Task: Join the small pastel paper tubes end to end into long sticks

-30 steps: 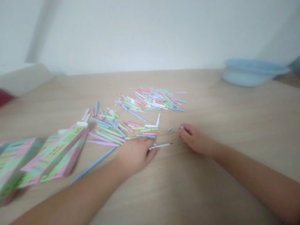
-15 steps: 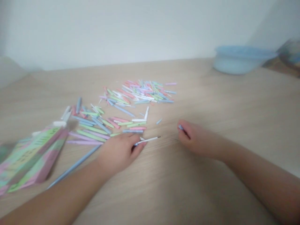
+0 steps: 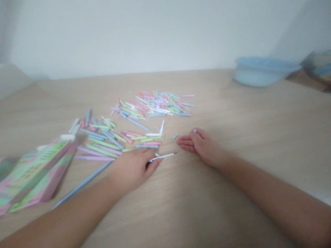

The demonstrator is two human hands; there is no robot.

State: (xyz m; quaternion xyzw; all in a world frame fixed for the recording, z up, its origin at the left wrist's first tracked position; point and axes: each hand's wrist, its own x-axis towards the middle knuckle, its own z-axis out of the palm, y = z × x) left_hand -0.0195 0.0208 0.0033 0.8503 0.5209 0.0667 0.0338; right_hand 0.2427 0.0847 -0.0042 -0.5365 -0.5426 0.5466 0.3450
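Note:
My left hand (image 3: 131, 168) rests on the wooden table (image 3: 232, 113), pinching a thin white paper stick (image 3: 164, 156) with a dark tip. My right hand (image 3: 203, 146) lies to its right, fingers pointing left. A small blue paper stick (image 3: 194, 139) passes through those fingers, mostly hidden by them. A loose spread of pastel paper sticks (image 3: 111, 139) lies just beyond my left hand, and a denser heap (image 3: 152, 105) lies farther back. A short blue piece (image 3: 175, 136) sits close to my right fingertips. A long blue stick (image 3: 82, 184) lies beside my left forearm.
A pink-and-green printed paper pack (image 3: 38, 175) lies at the left table edge. A pale blue plastic bowl (image 3: 261, 71) stands at the far right. A white wall rises behind the table, and a blurred colourful object (image 3: 317, 67) sits beyond the right corner.
My right hand has turned, its fingers now pointing left and spreading flatter, with the blue stick less visible. My left hand and the white stick have barely moved.

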